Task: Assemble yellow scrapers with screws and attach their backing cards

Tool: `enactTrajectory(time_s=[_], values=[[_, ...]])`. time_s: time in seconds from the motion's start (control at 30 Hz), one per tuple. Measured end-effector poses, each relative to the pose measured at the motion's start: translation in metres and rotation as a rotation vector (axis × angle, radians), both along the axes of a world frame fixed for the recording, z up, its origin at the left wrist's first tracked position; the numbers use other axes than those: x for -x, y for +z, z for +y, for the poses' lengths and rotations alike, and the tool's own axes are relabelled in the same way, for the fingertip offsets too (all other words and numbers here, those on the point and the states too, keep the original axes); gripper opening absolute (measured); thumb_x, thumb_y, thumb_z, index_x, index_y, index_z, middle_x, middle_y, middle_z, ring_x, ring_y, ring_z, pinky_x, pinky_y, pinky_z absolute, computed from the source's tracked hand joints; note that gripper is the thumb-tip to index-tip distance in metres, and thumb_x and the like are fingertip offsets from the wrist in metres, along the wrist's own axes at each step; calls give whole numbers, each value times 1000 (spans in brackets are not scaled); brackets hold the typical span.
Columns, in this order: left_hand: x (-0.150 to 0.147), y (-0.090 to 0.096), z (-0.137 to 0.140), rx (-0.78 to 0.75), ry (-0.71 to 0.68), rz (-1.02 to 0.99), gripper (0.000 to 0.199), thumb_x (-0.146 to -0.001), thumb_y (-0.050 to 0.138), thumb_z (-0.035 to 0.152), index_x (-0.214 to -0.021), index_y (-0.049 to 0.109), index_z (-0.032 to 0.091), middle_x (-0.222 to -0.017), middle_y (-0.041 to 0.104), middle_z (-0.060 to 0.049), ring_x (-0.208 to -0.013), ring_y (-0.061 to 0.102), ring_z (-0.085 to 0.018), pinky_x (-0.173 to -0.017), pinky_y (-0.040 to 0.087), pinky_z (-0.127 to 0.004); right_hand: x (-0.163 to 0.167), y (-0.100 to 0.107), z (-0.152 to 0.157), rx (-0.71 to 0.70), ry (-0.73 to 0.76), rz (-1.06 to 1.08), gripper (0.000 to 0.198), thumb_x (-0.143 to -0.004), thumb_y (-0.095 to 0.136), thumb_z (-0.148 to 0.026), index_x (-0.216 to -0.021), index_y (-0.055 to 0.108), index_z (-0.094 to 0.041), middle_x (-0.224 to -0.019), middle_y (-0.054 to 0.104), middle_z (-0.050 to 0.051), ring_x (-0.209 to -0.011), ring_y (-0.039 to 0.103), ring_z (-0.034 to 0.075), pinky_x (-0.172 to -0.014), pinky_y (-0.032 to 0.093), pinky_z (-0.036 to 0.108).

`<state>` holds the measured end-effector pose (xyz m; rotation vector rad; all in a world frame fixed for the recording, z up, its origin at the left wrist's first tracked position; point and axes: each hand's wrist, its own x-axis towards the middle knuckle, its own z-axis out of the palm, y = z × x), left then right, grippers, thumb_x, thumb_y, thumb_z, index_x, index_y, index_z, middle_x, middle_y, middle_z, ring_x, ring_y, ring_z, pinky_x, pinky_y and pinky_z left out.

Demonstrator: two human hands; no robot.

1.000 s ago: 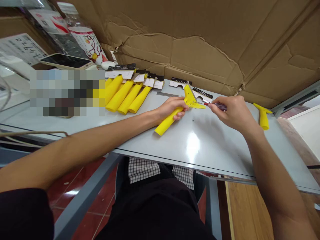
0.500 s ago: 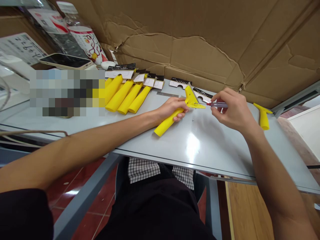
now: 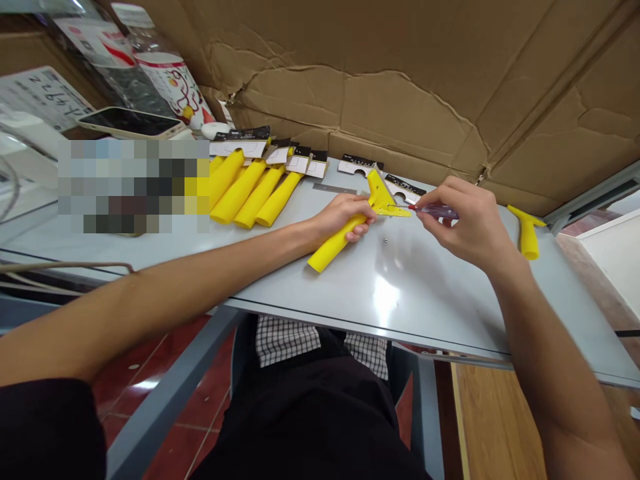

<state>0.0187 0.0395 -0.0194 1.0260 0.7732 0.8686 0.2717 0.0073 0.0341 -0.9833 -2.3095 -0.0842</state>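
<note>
My left hand [image 3: 345, 217] is wrapped round the handle of a yellow scraper [image 3: 334, 247], whose flared head points away and to the right. Between the fingers and thumb of my right hand [image 3: 470, 221] is a screwdriver [image 3: 441, 212] with a clear purplish handle. Its thin shaft reaches left to the scraper's head, where the tip meets a small dark spot that may be a screw. On the table just below the head lies a tiny metal piece [image 3: 385, 240], too small to name. A flat metal strip [image 3: 334, 189] rests beyond my left hand.
Several yellow scrapers [image 3: 250, 193] with black-and-white cards lie to the left. Two loose cards [image 3: 360, 165] sit by the cardboard wall [image 3: 400, 100]. Another yellow piece [image 3: 529, 240] stands at the right. A phone [image 3: 133, 123] and bottles [image 3: 170, 80] are at the back left.
My right hand and the screwdriver have shifted slightly left, and the fingers have turned a little on the handle. The scraper's head has moved left very slightly.
</note>
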Motion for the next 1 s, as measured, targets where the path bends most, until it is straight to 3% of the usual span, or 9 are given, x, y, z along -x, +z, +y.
enactTrajectory(time_s=[0.2,0.43,0.57,0.67,0.9,1.0], values=[[0,2,-1,8,-3,22,17,-72,74,14,-74,57,17,-55,54,2,-35,42,-5,-33,33,-16,-2,-4,3,-1,9,10,13,-96,67,-16,-98,75,-26,-103,75,7,-79,72,21,-65,56,36],[1,1,0,-7,-25,24,18,-72,75,16,-74,57,17,-55,53,2,-35,41,-5,-33,33,-16,-3,-6,6,3,-149,-52,15,-101,64,-29,-88,71,-26,-68,71,0,-57,63,19,-64,48,35],[1,1,-1,-12,-20,16,19,-71,76,16,-74,57,17,-56,55,2,-35,42,-5,-33,33,-17,-1,-2,2,71,-151,-75,6,-89,72,-28,-91,66,-26,-74,73,1,-63,67,21,-65,48,35],[0,1,-1,-14,-17,-5,18,-71,75,15,-75,57,16,-57,55,2,-35,43,-5,-33,32,-16,-1,0,1,120,-137,-95,16,-80,70,-20,-93,64,-26,-81,76,1,-65,67,22,-65,49,36],[0,2,0,22,6,-1,17,-72,72,13,-78,57,17,-57,54,3,-35,41,-5,-32,31,-16,-5,-3,5,96,-152,-17,6,-94,71,-31,-97,74,-27,-84,81,3,-63,70,21,-66,53,36],[0,1,0,-5,-15,-8,16,-73,73,13,-79,58,16,-58,56,2,-35,42,-5,-33,32,-16,-6,-4,5,60,-189,-28,15,-99,72,-41,-93,76,-27,-66,72,0,-55,62,19,-62,48,35]])
